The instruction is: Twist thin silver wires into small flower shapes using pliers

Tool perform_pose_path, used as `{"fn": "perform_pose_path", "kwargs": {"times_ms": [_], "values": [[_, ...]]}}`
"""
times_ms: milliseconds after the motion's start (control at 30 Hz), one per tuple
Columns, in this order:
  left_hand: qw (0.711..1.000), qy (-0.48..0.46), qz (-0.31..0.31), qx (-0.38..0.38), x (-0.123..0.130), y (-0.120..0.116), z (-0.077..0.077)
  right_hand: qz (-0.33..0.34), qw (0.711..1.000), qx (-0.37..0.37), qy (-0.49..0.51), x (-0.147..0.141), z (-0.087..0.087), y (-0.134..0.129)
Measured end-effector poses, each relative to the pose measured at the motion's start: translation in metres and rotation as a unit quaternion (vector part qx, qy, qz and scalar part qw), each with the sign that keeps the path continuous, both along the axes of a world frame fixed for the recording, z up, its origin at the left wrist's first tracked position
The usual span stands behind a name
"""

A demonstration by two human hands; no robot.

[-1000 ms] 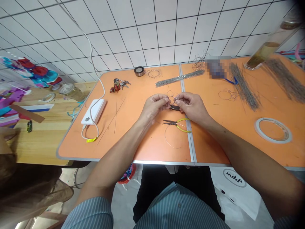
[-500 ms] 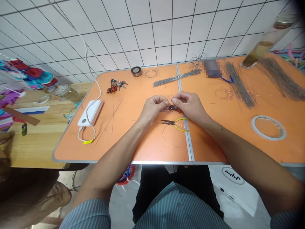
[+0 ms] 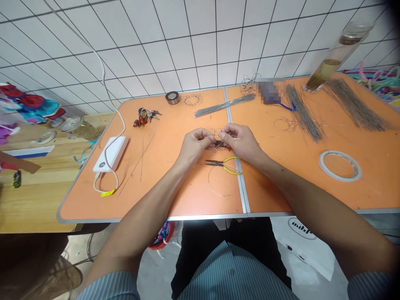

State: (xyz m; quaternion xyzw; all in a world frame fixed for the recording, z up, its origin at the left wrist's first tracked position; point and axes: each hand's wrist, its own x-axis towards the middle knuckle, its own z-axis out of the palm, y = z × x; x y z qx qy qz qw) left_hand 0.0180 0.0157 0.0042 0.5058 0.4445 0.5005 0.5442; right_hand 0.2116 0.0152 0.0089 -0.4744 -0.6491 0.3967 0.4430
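Note:
My left hand and my right hand meet over the middle of the orange table, each with thumb and fingertips pinched. Between the fingertips is a thin wire, bent into a small loop. Just below the fingers lies a small dark item with thin wire loops around it; the hands partly cover it and its kind is unclear. Closer to my body rest needle-nose pliers with yellow handles, jaws pointing left. A curved loose wire lies beside them.
Bundles of straight wire lie toward the wall. Keys, a dark tape roll and a white power bank with cable are at left. A white tape ring and a tilted-looking glass bottle stand right.
The camera view has shifted slightly, so the table's things appear a little farther left. Both hands stay pinched at the wire, with little visible change in their grip.

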Motion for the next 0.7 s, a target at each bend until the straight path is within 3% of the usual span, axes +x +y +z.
{"fn": "perform_pose_path", "kwargs": {"times_ms": [167,367,700], "values": [[0.997,-0.041,-0.038,-0.046,-0.0015,-0.0014,0.0020,0.000,0.998,-0.034,0.050,0.0003,0.0012,-0.0008],[0.996,-0.064,-0.035,-0.044,-0.0022,-0.0024,0.0052,0.019,0.988,-0.083,0.125,-0.0005,0.0049,-0.0018],[0.996,-0.071,-0.043,-0.045,-0.0036,-0.0018,0.0037,0.022,0.987,-0.088,0.132,0.0001,0.0089,-0.0047]]}}
